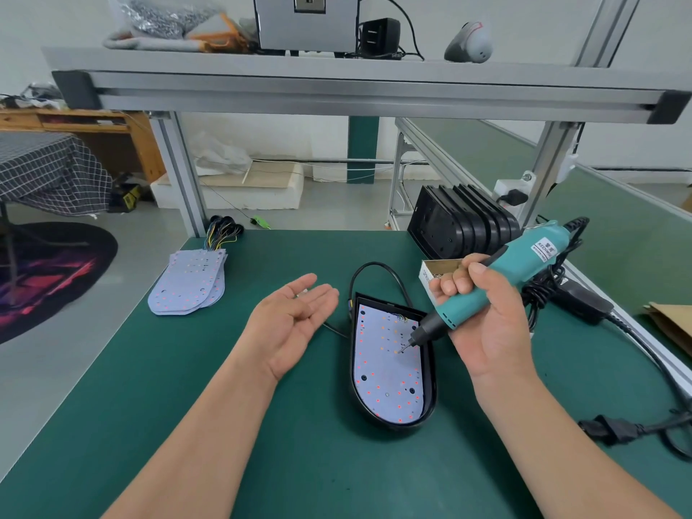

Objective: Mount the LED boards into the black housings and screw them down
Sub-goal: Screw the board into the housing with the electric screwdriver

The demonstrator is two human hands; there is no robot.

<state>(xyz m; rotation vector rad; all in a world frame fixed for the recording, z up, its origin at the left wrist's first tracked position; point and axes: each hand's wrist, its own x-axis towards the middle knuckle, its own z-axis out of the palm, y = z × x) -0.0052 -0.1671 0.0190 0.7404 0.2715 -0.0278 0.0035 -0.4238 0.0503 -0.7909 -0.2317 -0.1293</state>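
Right hand (483, 312) gripping screwdriver (535, 252) half hides cardboard box (430, 273); left hand (296, 320) palm-up

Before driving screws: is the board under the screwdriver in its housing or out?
In: the LED board lies flat within the rim of the black housing.

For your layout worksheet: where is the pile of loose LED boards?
Head view: the pile of LED boards lies far left on the mat, beyond the left hand, by the frame post.
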